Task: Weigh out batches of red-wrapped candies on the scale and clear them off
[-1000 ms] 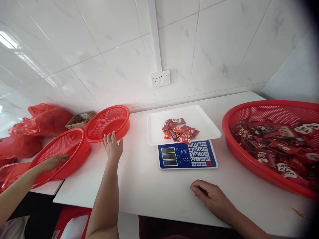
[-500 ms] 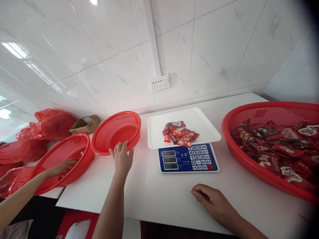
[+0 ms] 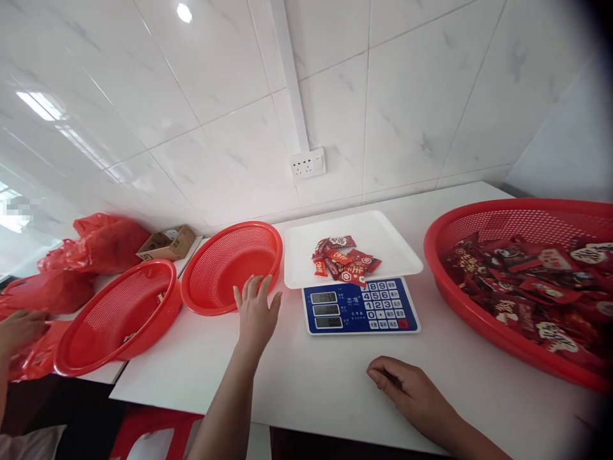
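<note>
My left hand (image 3: 257, 313) has its fingers spread at the near right rim of a red plastic basket (image 3: 278, 252) with nothing visible inside. Whether the fingertips touch the rim I cannot tell. My right hand (image 3: 409, 390) rests on the white table below the scale, fingers loosely curled, nothing showing in them. Between and beyond my hands stands a blue-and-white digital scale (image 3: 352, 316) with a white tray (image 3: 397, 252) on top. Several red wrapped snack packets (image 3: 353, 267) lie on that tray.
At the right a large red basket (image 3: 443, 300) holds many red packets. Another red basket (image 3: 96, 319) with a few packets stands left. A co-worker's hand (image 3: 22, 329) is by red plastic bags (image 3: 108, 239). A cardboard box (image 3: 167, 243) and wall socket (image 3: 308, 163) are behind.
My left hand has moved right, and the middle basket has shifted slightly right and nearer. The co-worker's hand has left the left basket toward the bags. My right hand has stayed put.
</note>
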The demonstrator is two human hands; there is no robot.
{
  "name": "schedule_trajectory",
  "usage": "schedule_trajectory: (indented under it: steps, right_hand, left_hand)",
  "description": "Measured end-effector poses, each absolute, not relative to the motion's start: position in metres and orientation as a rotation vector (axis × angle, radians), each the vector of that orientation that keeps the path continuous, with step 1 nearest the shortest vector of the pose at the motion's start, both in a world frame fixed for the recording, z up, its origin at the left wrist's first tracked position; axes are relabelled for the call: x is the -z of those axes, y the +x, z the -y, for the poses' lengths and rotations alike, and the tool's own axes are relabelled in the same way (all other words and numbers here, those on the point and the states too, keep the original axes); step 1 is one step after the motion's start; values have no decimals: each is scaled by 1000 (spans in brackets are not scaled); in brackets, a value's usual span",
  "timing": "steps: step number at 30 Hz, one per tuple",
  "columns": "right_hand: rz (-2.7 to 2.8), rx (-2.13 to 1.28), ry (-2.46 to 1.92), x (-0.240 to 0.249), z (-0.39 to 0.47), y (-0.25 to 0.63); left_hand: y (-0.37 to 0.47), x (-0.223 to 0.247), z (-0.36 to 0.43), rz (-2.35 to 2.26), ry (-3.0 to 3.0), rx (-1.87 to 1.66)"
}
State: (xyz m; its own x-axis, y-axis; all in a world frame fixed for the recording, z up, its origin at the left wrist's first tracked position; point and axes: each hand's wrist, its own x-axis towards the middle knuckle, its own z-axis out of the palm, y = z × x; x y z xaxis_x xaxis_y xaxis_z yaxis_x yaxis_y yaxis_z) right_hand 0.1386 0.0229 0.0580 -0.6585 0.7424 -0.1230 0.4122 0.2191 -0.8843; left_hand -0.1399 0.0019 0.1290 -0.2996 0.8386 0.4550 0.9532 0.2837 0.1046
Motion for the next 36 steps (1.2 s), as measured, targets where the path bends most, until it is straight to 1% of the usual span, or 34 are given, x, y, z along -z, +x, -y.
schedule_trajectory:
  steps: [5,7,14,18,22,31,36]
  right_hand:
    - [2187,-1390,-1084,-54,-23,138]
    - [2191,-1382,-1079,-53,-22,138]
    - [2181,-1375,-1066,-51,-21,140]
    - [2175,-1379,-1047,-49,-22,140]
    - [2175,-1381,-1044,-48,-22,139]
    - [2176,-1361,-1025,-45,-22,140]
    - [2189,-1345,-1029,-47,-21,139]
  left_hand:
    - [-117,-141,-30,2072,-1928,711]
    - [-106,-145,-50,2075,-2070,736]
    - [-92,-156,-113,2234,-2316,493]
    - [-99,-159,-127,2307,-2335,370]
    - [-103,-160,-132,2330,-2316,320]
    - [-109,-157,-136,2378,-2191,452]
    - [-131,-181,-121,2421,-2013,504]
